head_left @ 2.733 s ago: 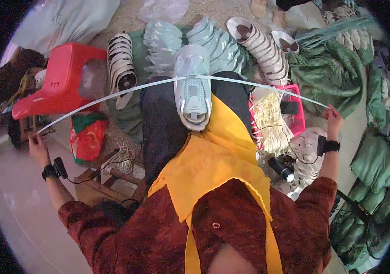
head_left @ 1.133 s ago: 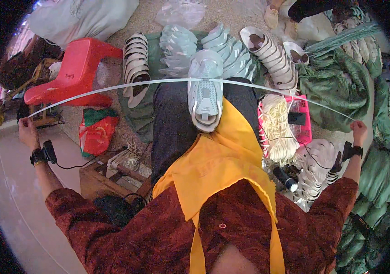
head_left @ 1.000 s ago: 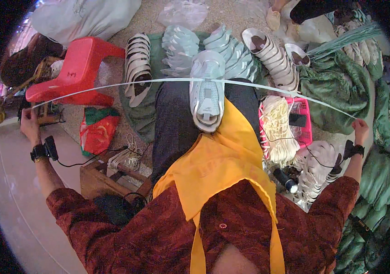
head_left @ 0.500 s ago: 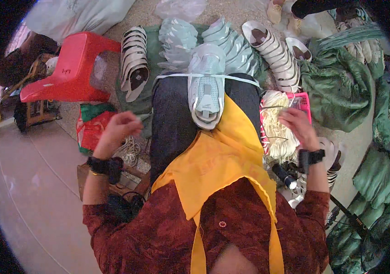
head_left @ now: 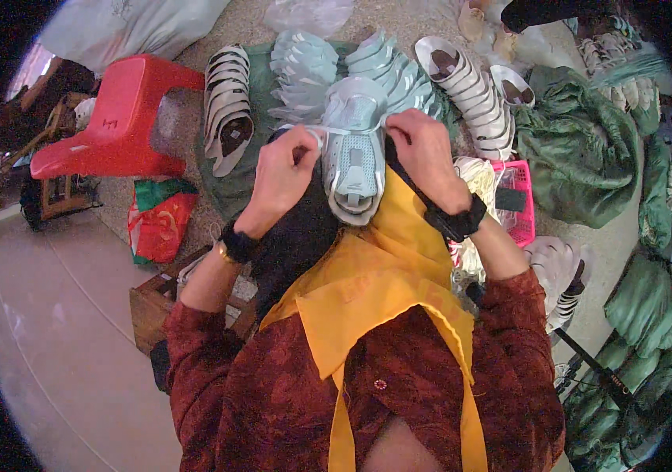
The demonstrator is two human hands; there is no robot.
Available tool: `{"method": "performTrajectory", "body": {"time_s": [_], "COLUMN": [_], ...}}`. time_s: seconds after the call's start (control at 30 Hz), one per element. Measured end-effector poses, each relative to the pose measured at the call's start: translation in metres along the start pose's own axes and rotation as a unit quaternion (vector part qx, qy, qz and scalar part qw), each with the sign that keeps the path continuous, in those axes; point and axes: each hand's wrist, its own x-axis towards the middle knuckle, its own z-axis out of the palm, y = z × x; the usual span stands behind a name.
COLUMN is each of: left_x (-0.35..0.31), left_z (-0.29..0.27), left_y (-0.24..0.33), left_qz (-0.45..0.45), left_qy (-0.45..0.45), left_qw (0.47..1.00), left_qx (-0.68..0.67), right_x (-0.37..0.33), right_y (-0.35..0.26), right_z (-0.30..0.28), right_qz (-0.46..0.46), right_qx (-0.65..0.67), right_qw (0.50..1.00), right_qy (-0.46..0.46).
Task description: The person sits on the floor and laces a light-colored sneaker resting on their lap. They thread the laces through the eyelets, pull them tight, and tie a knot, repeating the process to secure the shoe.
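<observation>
A pale blue-grey and white shoe upper (head_left: pixel 356 157) lies on my lap, its tongue end pointing away from me. Across its upper part runs a white shoelace (head_left: pixel 344 129), coming out on both sides. At the left side of the upper, my left hand (head_left: pixel 283 175) pinches one end of the lace between thumb and fingers. On the other side my right hand (head_left: pixel 430 157) is closed on the opposite end, close to the upper's edge. The lace tips are hidden by my fingers. A yellow apron (head_left: pixel 367 271) covers part of my lap below the upper.
Beyond my knees stand stacked pale blue uppers (head_left: pixel 304 71), flanked by white stacked uppers (head_left: pixel 228 94). A red plastic chair (head_left: pixel 120 118) is at the left. A pink basket (head_left: pixel 518 224) with cream laces (head_left: pixel 474 173) sits by my right forearm, near green cloth (head_left: pixel 580 149).
Both hands have come inward from beside my lap to the shoe upper and taken hold of the shoelace ends. The ends, earlier spread over my thighs, are now lifted.
</observation>
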Motion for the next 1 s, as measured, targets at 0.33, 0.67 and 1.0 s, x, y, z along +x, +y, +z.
{"method": "performTrajectory", "body": {"time_s": [0.33,0.67,1.0], "left_x": [0.025,0.022,0.03], "left_z": [0.009,0.006,0.017], "left_y": [-0.021,-0.024,-0.017], "left_qz": [-0.049,-0.029,-0.055], "left_qy": [0.0,-0.021,0.002], "left_qw": [0.977,0.97,0.944], "left_qx": [-0.208,-0.241,-0.324], "right_x": [-0.006,-0.002,0.0], "right_y": [0.003,-0.005,-0.011], "right_z": [0.012,0.01,0.01], "right_qz": [0.209,0.161,0.122], "right_qx": [0.423,0.246,0.171], "right_qw": [0.882,0.956,0.978], "right_qy": [0.0,-0.007,-0.019]}}
